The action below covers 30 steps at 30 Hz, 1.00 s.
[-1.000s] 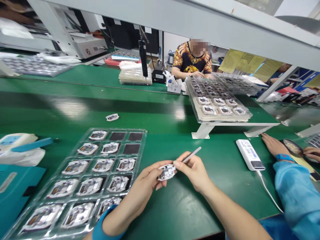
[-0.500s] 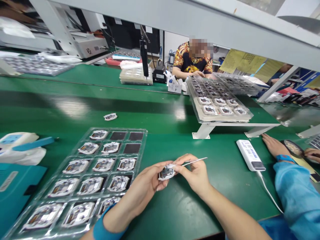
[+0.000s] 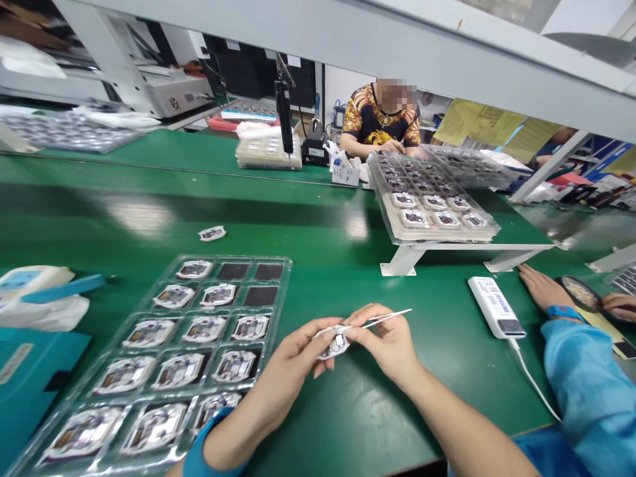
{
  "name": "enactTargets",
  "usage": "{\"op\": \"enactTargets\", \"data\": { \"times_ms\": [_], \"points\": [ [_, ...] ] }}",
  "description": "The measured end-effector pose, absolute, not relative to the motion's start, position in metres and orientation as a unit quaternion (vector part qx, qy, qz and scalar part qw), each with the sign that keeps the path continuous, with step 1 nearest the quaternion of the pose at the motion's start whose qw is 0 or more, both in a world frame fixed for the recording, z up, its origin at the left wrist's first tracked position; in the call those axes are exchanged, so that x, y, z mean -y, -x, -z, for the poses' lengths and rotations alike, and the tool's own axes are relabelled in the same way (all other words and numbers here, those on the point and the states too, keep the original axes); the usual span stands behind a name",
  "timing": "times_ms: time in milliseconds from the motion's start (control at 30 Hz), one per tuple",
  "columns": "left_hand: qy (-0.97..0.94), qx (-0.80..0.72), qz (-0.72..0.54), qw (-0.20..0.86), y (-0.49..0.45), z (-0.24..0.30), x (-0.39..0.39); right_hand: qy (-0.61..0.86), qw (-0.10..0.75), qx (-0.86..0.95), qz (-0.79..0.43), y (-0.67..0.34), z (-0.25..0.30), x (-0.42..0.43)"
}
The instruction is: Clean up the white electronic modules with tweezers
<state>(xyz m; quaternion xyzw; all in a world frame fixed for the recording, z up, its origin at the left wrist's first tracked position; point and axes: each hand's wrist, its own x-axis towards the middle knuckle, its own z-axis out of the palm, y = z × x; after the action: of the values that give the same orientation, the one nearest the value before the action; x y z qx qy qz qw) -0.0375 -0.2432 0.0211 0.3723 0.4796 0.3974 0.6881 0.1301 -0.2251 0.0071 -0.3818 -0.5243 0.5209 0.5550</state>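
Observation:
My left hand (image 3: 288, 361) grips a small white-framed electronic module (image 3: 340, 344) over the green bench, with the thumb across its face. Tweezers (image 3: 395, 315) are tucked in my right hand (image 3: 392, 344), their tips pointing away to the right. The thumb and forefinger of that hand pinch at the module's right edge; whether they grasp a smaller part there is hidden. Beside my left forearm lies a clear plastic tray (image 3: 285, 291), with similar modules in most of its pockets and dark pads in a few.
One loose module (image 3: 212, 233) lies beyond the tray. A white power bank (image 3: 493, 306) with a cable sits at right, near a co-worker's blue sleeve (image 3: 586, 371). Stacked module trays (image 3: 442, 232) stand on a raised shelf. Another person (image 3: 382, 122) sits across the bench.
My left thumb has moved onto the module's face, and the module has turned slightly in my fingers. The tweezers stay in my right hand. The view has shifted slightly.

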Motion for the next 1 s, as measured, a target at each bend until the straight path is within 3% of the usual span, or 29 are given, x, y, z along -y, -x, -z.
{"op": "enactTargets", "data": {
  "times_ms": [600,1000],
  "points": [
    [-0.467,-0.492,-0.417,0.606,0.0385,-0.0184,0.2419,0.435,0.540,0.472,-0.546,-0.1275,-0.0103,0.2233],
    [-0.469,-0.473,-0.399,0.630,0.0391,-0.0144,0.2431,0.440,0.555,0.481,-0.516,-0.1281,-0.0104,0.2246]
  ]
}}
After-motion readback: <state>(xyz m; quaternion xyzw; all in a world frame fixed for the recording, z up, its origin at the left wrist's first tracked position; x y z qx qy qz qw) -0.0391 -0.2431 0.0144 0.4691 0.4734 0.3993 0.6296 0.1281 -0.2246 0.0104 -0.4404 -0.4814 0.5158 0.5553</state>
